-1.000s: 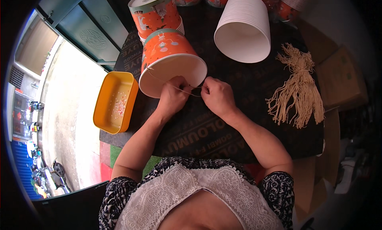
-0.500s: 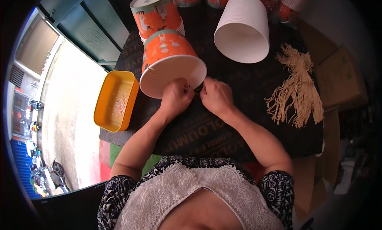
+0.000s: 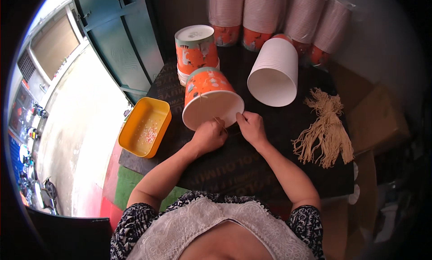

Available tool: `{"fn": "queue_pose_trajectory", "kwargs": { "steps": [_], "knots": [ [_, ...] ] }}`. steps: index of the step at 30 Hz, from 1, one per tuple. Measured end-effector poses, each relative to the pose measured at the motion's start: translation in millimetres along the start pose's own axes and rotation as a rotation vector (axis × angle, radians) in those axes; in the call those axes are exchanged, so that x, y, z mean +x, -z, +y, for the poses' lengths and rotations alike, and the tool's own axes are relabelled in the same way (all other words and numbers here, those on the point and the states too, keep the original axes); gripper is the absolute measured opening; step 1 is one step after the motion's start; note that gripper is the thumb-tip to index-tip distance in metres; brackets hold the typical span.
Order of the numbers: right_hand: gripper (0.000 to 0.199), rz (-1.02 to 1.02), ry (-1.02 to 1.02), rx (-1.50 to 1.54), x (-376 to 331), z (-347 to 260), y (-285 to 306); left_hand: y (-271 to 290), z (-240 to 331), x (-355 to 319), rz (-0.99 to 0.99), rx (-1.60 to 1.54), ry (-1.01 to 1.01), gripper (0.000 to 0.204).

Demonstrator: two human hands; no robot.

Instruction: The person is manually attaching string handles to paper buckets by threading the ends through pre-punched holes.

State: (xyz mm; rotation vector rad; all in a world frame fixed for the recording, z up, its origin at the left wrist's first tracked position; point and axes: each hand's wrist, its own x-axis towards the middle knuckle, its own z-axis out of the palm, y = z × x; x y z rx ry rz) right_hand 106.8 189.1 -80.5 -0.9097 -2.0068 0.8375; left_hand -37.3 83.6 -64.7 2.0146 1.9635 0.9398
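Closing together since a second ago, the left hand [image 3: 208,136] and right hand [image 3: 252,128] now pinch a short cord [image 3: 220,123] at the near rim of the tipped orange paper bucket [image 3: 210,100] (string no longer stretched), suggesting tying; bucket lies just beyond the fingertips.

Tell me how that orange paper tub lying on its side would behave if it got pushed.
The tub is probably light, being thin paper and empty inside. It lies on its side with a round, tapered wall, so a push would likely roll it in a curve rather than straight. Both hands, left and right, rest at its rim, which seems to steady it; a hard squeeze could dent the wall.
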Motion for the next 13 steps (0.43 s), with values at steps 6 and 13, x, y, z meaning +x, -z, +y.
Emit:
{"fn": "queue_pose_trajectory", "kwargs": {
  "steps": [6, 13],
  "knots": [
    [0.030, 0.132, 0.086, 0.041, 26, -15, 30, 61, 46, -18, -0.118, -0.150, -0.297, 0.013],
    [0.027, 0.415, 0.346, 0.168, 54, -64, 80, 188, 88, -19, -0.232, -0.590, 0.317, 0.030]
  ]
}}
